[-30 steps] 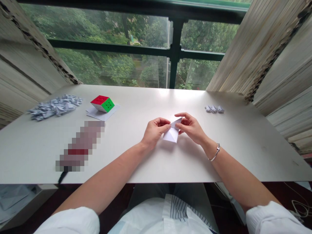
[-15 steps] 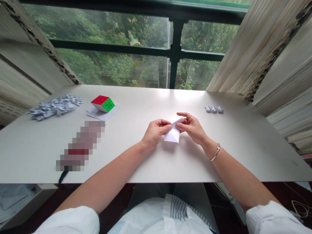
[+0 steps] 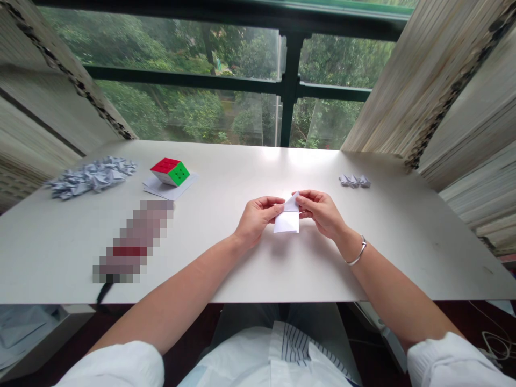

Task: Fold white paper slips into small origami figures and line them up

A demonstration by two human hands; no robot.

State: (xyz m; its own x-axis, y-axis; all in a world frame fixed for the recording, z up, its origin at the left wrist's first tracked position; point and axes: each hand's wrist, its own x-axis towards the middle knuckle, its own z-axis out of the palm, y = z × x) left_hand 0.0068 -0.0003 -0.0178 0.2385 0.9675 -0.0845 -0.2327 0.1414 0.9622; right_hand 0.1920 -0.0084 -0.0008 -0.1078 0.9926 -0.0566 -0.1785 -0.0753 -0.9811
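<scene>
- Stretching from left to right, a smooth white table (image 3: 403, 231) carries a soft sheen at its far side.
- Beyond it, a glass window (image 3: 185, 48) with a dark green frame.
- At far left and far right, pale fabric curtains (image 3: 387, 80), streaked and pleated, with dark ruffled edging.
- Left, a pixelated object (image 3: 135, 236), too masked to identify.
- Far left, a heap of folded paper pieces (image 3: 92, 177), pointed and jumbled.
- Left hand (image 3: 258, 215): thumb and fingers pinching the left side of the folded white paper (image 3: 286, 221).
- Right hand (image 3: 320, 209): thumb pressed on the upper right flap, fingers curled behind it, gripping the same paper.
- That paper sits between both hands over the middle of the table; its peaked top lies between the thumbs, its flat, creased rectangular part below them, toward the near side.
- Far left, a glossy speed cube (image 3: 170, 171), red and green, on white paper sheets (image 3: 181, 190).
- Far right, three folded paper triangles (image 3: 353, 181) in a row.
- Right wrist: a thin, shiny silver-coloured bangle (image 3: 363, 246).
</scene>
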